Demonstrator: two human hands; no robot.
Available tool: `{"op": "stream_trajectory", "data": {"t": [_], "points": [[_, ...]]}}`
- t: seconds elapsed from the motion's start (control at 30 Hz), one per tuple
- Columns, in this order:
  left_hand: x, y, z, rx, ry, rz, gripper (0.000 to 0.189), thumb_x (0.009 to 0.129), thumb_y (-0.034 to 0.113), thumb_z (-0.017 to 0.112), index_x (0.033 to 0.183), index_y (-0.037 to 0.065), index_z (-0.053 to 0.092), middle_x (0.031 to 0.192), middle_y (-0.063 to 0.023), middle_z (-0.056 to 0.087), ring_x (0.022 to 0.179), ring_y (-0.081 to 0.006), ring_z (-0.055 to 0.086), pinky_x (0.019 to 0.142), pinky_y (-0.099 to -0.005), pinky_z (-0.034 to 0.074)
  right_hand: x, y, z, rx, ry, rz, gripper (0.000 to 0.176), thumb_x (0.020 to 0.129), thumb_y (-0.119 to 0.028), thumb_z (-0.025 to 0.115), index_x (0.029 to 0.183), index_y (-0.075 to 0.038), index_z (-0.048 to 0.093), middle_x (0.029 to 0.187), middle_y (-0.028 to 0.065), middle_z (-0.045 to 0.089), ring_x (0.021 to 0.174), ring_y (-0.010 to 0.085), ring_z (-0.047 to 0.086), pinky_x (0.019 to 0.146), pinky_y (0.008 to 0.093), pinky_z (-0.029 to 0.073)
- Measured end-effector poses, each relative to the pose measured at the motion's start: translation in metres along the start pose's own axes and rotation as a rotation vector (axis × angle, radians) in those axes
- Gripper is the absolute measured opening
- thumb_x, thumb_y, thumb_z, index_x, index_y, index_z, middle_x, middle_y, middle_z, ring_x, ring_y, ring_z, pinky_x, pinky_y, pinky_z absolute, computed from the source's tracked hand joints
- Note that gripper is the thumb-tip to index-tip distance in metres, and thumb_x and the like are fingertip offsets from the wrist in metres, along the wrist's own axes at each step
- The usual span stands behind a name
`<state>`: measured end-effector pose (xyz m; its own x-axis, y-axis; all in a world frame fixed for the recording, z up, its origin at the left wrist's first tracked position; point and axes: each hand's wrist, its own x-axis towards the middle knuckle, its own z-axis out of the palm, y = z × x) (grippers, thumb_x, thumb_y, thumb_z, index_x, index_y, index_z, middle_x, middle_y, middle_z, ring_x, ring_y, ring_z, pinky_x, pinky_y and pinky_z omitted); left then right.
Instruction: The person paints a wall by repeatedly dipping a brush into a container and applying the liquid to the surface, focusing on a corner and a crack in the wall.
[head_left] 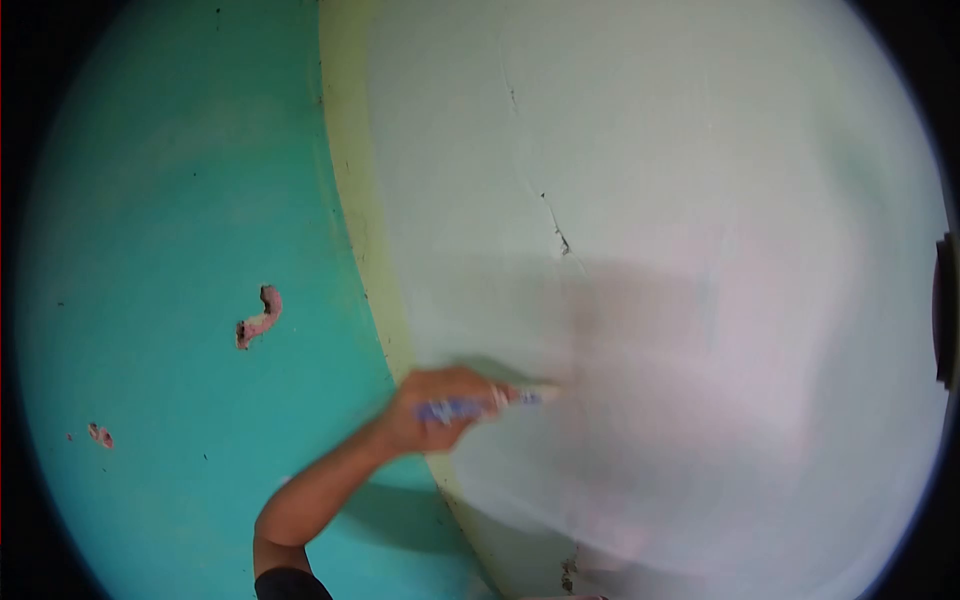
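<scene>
My left hand (425, 408) is closed around a paintbrush (528, 396) with a blue and white handle, slightly smeared by motion. The brush points right, its pale tip at or close to the whitish wall (640, 180); whether it touches is too blurred to tell. My bare forearm reaches up from the lower left, with a dark sleeve (290, 585) at the bottom edge. Nowhere in view is my right hand.
To the left stands a turquoise wall (200, 220) with a chipped patch (260, 317) and a smaller chip (100, 435). A yellowish strip (352, 190) runs along the corner. The whitish wall has a crack (563, 243). At the far right edge is a dark object (943, 310).
</scene>
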<state>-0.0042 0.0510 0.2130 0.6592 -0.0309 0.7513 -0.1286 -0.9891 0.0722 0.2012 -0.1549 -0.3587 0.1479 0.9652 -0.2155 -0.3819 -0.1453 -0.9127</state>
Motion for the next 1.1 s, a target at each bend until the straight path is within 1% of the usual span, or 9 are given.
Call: {"op": "stream_trajectory", "data": {"t": [0.1,0.3,0.5,0.63,0.7,0.73,0.9,0.93,1.1], "points": [[0.049,0.004,-0.039,-0.109,0.108,-0.328,0.006,0.094,0.005,0.061,0.099,0.002,0.063,0.101,-0.0148,0.071,0.102,-0.0254,0.069,0.071,-0.0334,0.061,-0.003,-0.003,-0.002,-0.002,-0.001,0.007,0.076,0.096,-0.046,0.059,0.155,-0.022,0.018,0.153,0.0235,0.028,0.126,0.0426,0.047,0.079,0.0498,0.057],[0.146,0.003,-0.103,0.095,0.344,-0.127,0.027,0.098,0.026,0.060,0.108,0.002,0.062,0.108,-0.0138,0.070,0.102,-0.0215,0.068,0.068,-0.0310,0.060,-0.010,-0.005,-0.004,-0.002,0.005,0.016,0.076,0.096,-0.046,0.059,0.155,-0.022,0.018,0.152,0.0241,0.028,0.127,0.0433,0.045,0.081,0.0518,0.056],[0.158,0.005,-0.105,0.219,0.658,0.142,0.022,0.099,0.017,0.058,0.113,0.001,0.062,0.116,-0.0158,0.068,0.106,-0.0205,0.066,0.072,-0.0324,0.061,-0.016,-0.005,-0.003,0.004,0.013,0.024,0.076,0.096,-0.045,0.060,0.155,-0.021,0.019,0.152,0.0246,0.028,0.128,0.0440,0.044,0.083,0.0538,0.055],[0.097,-0.051,-0.058,0.374,0.468,0.473,0.030,0.082,-0.016,0.062,0.109,-0.003,0.065,0.111,-0.0180,0.070,0.099,-0.0219,0.070,0.080,-0.0293,0.059,-0.021,-0.007,-0.005,0.000,0.015,0.031,0.076,0.096,-0.045,0.060,0.154,-0.020,0.019,0.151,0.0250,0.028,0.129,0.0445,0.043,0.085,0.0551,0.055],[0.053,-0.052,-0.022,0.540,0.461,0.483,0.027,0.077,-0.016,0.066,0.102,-0.004,0.066,0.105,-0.0217,0.071,0.096,-0.0303,0.072,0.080,-0.0333,0.059,-0.023,-0.008,-0.005,0.004,0.020,0.034,0.076,0.096,-0.045,0.060,0.154,-0.020,0.019,0.151,0.0252,0.028,0.129,0.0448,0.043,0.086,0.0558,0.055],[0.019,-0.060,-0.007,0.632,0.367,0.317,0.028,0.075,-0.015,0.069,0.099,-0.003,0.067,0.105,-0.0213,0.071,0.094,-0.0306,0.073,0.077,-0.0328,0.060,-0.023,-0.008,-0.006,0.004,0.020,0.035,0.076,0.096,-0.044,0.060,0.154,-0.020,0.019,0.151,0.0253,0.028,0.129,0.0449,0.042,0.086,0.0561,0.054],[-0.014,-0.004,0.026,0.221,0.129,0.222,0.029,0.074,-0.012,0.071,0.100,0.001,0.068,0.101,-0.0174,0.073,0.092,-0.0284,0.073,0.073,-0.0290,0.061,-0.026,-0.006,-0.011,0.005,0.026,0.043,0.075,0.096,-0.044,0.060,0.154,-0.019,0.019,0.150,0.0257,0.028,0.130,0.0455,0.041,0.088,0.0578,0.054],[-0.004,0.011,0.022,0.082,0.084,0.095,0.010,0.087,-0.002,0.064,0.097,0.000,0.064,0.094,-0.0178,0.073,0.086,-0.0250,0.074,0.063,-0.0292,0.060,-0.027,-0.005,-0.012,0.008,0.029,0.045,0.075,0.096,-0.044,0.060,0.154,-0.019,0.019,0.150,0.0258,0.028,0.130,0.0456,0.041,0.088,0.0582,0.054],[0.054,0.004,-0.023,-0.150,0.288,-0.364,0.021,0.098,0.017,0.060,0.108,-0.002,0.059,0.109,-0.0157,0.070,0.103,-0.0244,0.069,0.067,-0.0322,0.061,-0.030,-0.014,-0.008,0.017,0.029,0.043,0.076,0.095,-0.044,0.061,0.154,-0.019,0.020,0.150,0.0275,0.026,0.129,0.0472,0.040,0.087,0.0596,0.054]]}}
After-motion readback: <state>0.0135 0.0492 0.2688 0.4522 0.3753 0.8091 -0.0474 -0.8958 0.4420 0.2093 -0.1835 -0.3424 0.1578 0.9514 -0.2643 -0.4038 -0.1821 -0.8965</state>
